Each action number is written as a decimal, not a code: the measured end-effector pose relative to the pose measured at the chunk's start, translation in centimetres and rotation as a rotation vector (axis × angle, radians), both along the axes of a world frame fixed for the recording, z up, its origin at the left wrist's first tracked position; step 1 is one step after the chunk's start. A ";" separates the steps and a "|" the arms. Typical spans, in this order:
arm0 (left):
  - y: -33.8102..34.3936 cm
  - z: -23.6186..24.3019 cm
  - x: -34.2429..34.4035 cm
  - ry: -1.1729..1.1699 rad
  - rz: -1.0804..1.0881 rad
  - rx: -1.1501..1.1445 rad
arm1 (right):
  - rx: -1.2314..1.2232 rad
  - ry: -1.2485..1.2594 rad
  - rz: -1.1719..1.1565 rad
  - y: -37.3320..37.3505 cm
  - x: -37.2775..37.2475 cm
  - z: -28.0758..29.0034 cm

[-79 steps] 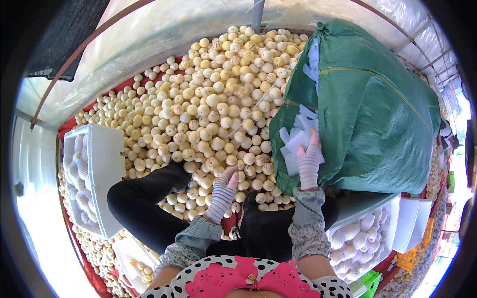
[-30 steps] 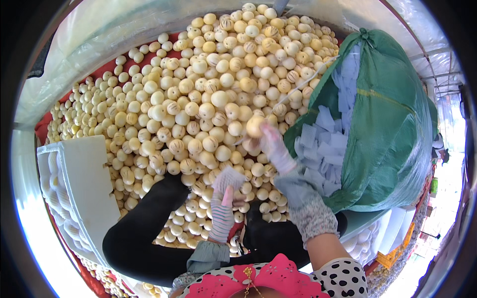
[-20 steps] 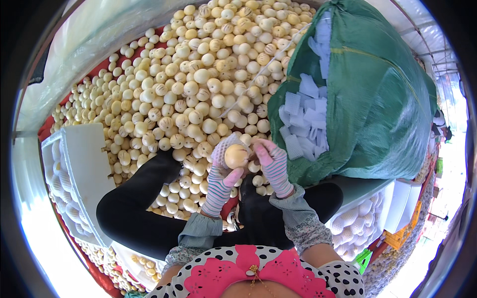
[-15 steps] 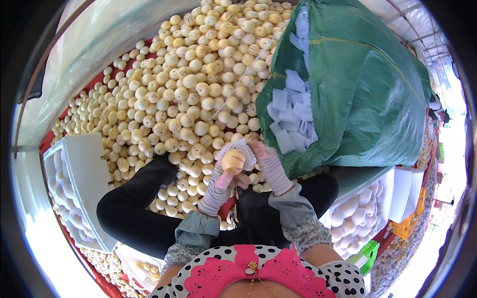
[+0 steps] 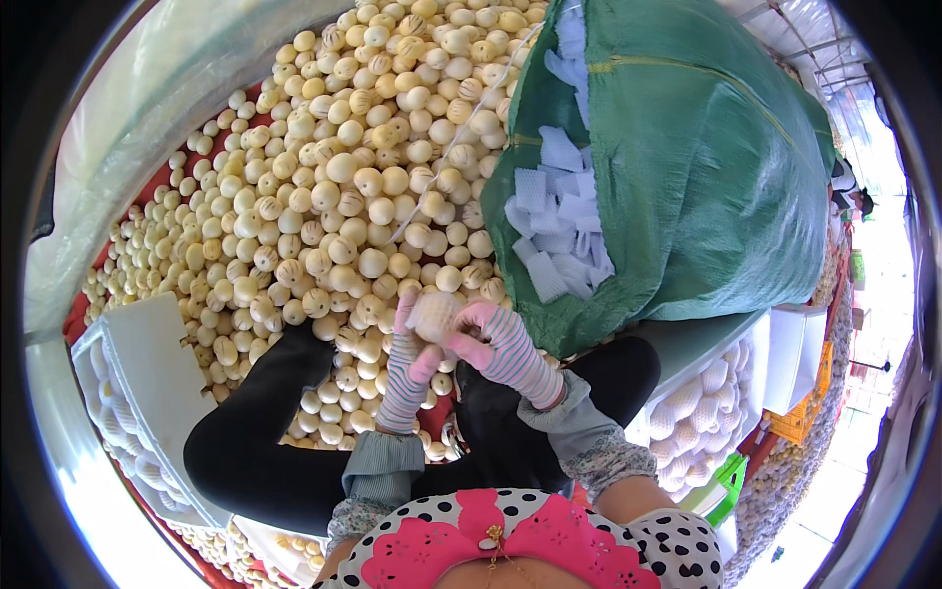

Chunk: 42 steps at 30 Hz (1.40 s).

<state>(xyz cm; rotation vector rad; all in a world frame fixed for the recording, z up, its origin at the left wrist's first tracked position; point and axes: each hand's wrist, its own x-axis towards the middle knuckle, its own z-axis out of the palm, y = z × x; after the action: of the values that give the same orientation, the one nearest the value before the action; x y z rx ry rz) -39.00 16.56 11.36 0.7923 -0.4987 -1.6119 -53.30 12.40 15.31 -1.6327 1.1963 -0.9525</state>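
Between my hands is a round pale pepino melon, now covered by a white foam net sleeve. My left hand, in a striped glove with pink fingertips, curls round its left side. My right hand, gloved the same way, closes on its right side with the fingers pressed to the net. In front of both hands spreads a big heap of loose cream-yellow melons, some with dark stripes. Flat white foam net sleeves fill the mouth of a large green woven sack at the right.
A white foam box of netted melons stands at my left, and another batch of netted melons at my right. My crossed legs in black frame the near part of the heap. An orange crate stands farther right.
The melon was bare on top with the net opened beneath it; now the net wraps it. My right hand has come in against it, and both hands have shifted a little left.
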 end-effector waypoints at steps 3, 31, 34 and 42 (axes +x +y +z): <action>0.6 -0.9 0.5 -0.248 0.020 0.131 | 0.181 0.045 -0.056 -4.9 -0.5 -0.8; 1.9 0.0 0.6 0.586 0.096 0.428 | 0.540 0.029 0.300 -3.7 -4.0 5.2; 2.0 -1.8 1.6 0.529 -0.090 0.376 | 0.602 -0.022 0.502 -2.1 -3.5 3.9; 2.4 -0.2 0.3 0.218 -0.319 0.217 | 0.634 -0.466 0.238 -1.0 -3.4 0.2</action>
<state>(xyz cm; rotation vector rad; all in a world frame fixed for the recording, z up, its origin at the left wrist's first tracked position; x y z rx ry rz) -38.67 18.95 11.16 0.7094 -0.3066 -2.0485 -56.70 11.44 15.52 -0.9512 0.8376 -0.6564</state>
